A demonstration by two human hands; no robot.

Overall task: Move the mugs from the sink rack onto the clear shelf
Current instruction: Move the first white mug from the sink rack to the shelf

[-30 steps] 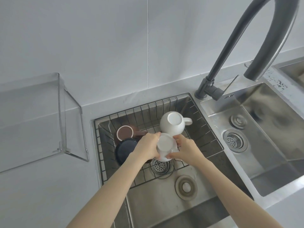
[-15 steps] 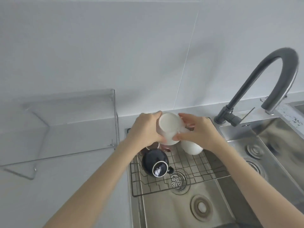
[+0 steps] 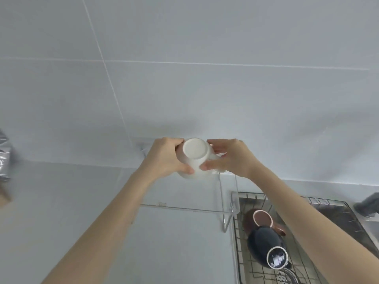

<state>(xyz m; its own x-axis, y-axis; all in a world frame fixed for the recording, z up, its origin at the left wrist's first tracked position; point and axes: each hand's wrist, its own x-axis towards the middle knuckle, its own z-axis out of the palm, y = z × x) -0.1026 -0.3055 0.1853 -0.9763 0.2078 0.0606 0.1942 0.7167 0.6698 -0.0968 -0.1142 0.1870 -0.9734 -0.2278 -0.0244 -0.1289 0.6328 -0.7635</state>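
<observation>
At the lower right of the frame, we see a wire sink rack [image 3: 238, 232] holding two mugs on their sides: a dark navy mug [image 3: 264, 245], its pale-ringed base toward us, and just above it, touching, a brown mug [image 3: 259, 221] with a pinkish base. Any marking on the navy mug's base is too blurred for us to read.

From the lower edge, two bare forearms rise toward the middle of the frame. There the left hand [image 3: 164, 158] and the right hand [image 3: 231, 158] grip a white mug [image 3: 193, 158] between them, fingers curled around its sides, its unmarked base facing us and its handle toward the right hand. We see the mug held over the clear shelf [image 3: 184, 208], whose front edge runs just below it, left of the rack; whether it touches the shelf we cannot tell.

At the far left edge, a silvery packet [image 3: 5, 158] shows print too blurred to read. Behind it all stands a pale tiled wall [image 3: 205, 89].
</observation>
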